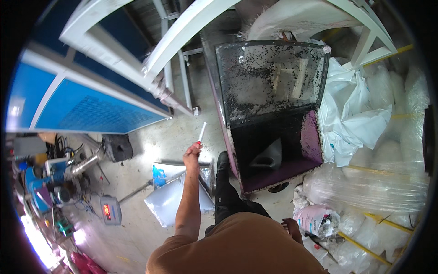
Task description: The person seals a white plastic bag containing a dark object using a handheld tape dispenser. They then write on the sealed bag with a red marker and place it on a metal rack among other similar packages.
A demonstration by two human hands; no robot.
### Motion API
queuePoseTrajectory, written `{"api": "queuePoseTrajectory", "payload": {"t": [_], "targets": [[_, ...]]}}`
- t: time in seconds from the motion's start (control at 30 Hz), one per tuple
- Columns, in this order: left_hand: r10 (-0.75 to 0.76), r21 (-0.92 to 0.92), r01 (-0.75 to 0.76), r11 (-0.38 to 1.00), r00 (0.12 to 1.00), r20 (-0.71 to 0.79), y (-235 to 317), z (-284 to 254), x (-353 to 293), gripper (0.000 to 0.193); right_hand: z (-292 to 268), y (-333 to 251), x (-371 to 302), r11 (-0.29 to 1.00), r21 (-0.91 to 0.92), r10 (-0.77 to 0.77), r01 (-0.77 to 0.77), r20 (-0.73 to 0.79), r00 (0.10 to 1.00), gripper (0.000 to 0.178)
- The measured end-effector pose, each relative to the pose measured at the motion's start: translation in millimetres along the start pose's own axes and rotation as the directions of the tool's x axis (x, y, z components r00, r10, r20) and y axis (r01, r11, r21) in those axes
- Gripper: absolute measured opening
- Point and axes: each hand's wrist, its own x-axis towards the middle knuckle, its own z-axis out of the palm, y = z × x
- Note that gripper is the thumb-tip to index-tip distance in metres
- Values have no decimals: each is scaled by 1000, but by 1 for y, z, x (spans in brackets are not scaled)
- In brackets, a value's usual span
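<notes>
My left hand is closed round the red end of a slim white stick-like tool; its exact kind is too small to tell. The arm reaches forward over the floor, left of a tall bin with purple inner walls. A clear panel in a black frame, speckled with dark granules, covers the bin's far part. Inside the dark near part lies a grey curved piece. My right hand hangs low by my side, close to a pink and white printed bag; its fingers are partly hidden.
A filled white sack lies on a platform scale at left, beside its lit display box. White metal framing arches ahead, next to blue panels. Crumpled white sheeting and wrapped plastic bundles crowd the right.
</notes>
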Motion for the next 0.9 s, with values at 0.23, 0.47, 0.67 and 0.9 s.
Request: {"api": "queuePoseTrajectory", "payload": {"t": [0.23,0.47,0.67,0.9], "targets": [[-105,-188,134,973,982,159,-9,38,-213,26,15,-118,33,898,0,-415,441,338,845,23],[-31,-253,87,964,976,217,-61,54,-384,21,79,-192,-72,677,53,-624,734,571,534,23],[90,94,-119,988,958,272,-91,47,-481,30,84,-139,-82,767,261,-595,586,632,497,25],[108,391,-161,906,982,154,-133,-4,-537,27,93,-64,-80,840,206,-483,503,706,518,20]]}}
